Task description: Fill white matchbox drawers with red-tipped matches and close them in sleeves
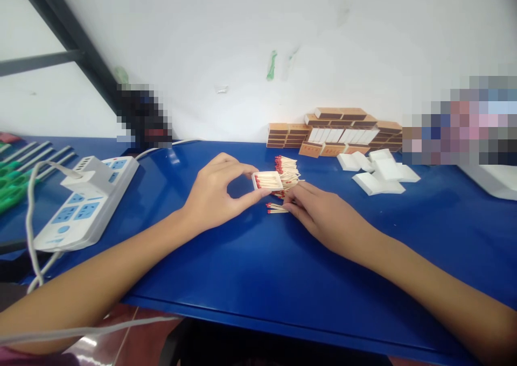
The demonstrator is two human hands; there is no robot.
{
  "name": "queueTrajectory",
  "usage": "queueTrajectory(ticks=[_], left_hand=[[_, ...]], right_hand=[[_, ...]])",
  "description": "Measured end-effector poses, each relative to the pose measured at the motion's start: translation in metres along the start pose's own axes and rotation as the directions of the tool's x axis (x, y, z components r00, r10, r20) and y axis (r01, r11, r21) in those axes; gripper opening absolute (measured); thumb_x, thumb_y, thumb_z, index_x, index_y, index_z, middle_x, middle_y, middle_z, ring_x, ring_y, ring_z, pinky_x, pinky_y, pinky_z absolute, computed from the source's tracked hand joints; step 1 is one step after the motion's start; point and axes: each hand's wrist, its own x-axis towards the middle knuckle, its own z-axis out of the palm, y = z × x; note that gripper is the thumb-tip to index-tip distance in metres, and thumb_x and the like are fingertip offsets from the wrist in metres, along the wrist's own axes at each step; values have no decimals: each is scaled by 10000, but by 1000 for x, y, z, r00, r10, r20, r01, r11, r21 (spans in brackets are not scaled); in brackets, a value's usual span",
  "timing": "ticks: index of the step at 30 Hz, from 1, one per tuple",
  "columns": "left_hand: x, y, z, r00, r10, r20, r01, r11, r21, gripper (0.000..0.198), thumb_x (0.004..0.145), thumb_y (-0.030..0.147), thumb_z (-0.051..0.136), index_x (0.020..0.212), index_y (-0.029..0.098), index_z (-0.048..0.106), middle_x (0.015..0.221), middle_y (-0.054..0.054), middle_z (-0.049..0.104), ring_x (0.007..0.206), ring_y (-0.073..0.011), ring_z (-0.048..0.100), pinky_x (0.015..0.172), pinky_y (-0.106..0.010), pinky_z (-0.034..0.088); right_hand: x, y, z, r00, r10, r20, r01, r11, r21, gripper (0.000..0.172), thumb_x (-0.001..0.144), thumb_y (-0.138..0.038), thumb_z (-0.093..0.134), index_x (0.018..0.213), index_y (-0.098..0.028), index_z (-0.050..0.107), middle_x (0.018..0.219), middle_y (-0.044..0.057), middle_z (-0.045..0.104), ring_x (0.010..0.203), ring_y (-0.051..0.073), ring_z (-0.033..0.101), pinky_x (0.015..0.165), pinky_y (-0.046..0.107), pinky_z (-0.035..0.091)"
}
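Between thumb and fingers, my left hand (220, 191) grips a small white matchbox tray (279, 187), tilted so its inside shows. Several red-headed matches (266, 181) lie side by side in that tray. My right hand (319, 215) is closed in a pinch on a few matches (275, 209) whose red heads point left, just below the tray. Behind both hands a loose pile of matches (287, 167) rests on the blue table (250, 269), partly hidden by the tray and my right fingers.
Stacked matchboxes (341, 113) stand against the white wall. White empty trays (379, 172) lie heaped at the right. At the left are a white power strip (92, 204) with a plugged-in adapter, its cable (30, 215) and green-handled tools (16, 188).
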Motion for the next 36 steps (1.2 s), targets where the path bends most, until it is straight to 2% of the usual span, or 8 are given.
queueTrajectory(ticks=[4,7,11,16,24,32,36], left_hand=[[0,-1,0,1000,8,-1,-8,1000,1,248,887,391,803,1055,210,776,962,-40,789,910,-204,672,822,-341,555],[0,-1,1,1000,26,4,-26,1000,3,233,885,366,805,1051,205,777,956,-38,791,901,-203,673,833,-343,554],[0,-2,1,999,51,16,-51,999,2,250,885,383,807,1047,195,774,954,-38,789,891,-196,667,826,-333,551],[-1,-4,3,996,61,60,-61,998,3,282,884,425,807,1054,202,775,951,-38,786,887,-193,662,811,-326,551],[-2,-7,5,993,76,91,-75,997,-20,322,889,458,799,1066,190,775,948,-49,781,891,-199,667,806,-331,559],[-3,-9,6,991,78,105,-76,997,-25,328,890,460,798,1069,186,775,947,-51,777,894,-198,664,808,-331,557],[-3,-11,7,988,73,136,-70,997,-25,336,887,466,800,1077,190,776,957,-49,777,897,-201,659,807,-333,554]], right_hand=[[-2,0,1,998,-36,-50,39,998,55,167,1065,-355,524,1058,-214,612,1050,61,682,798,202,653,686,330,475],[-1,-2,3,998,-38,-40,40,998,57,193,1026,-403,615,1044,-211,627,1023,58,681,766,197,650,646,317,465],[0,-5,1,999,12,31,-13,999,38,207,1052,-391,578,957,-209,605,1022,67,696,766,203,663,660,321,485],[-1,-5,-3,994,13,107,-10,1000,-25,170,1070,-314,540,961,-195,595,1050,86,700,809,227,687,711,354,515],[-2,-8,-3,990,-11,138,17,999,-40,168,1065,-322,559,976,-185,599,1056,81,690,759,205,678,670,333,500],[-7,0,0,988,-131,80,136,989,-52,167,1058,-275,569,917,-187,563,976,67,674,635,162,620,575,292,436],[-8,4,-8,987,-160,-26,160,987,-1,143,1070,-291,537,963,-199,563,958,47,658,650,171,621,580,301,431]])
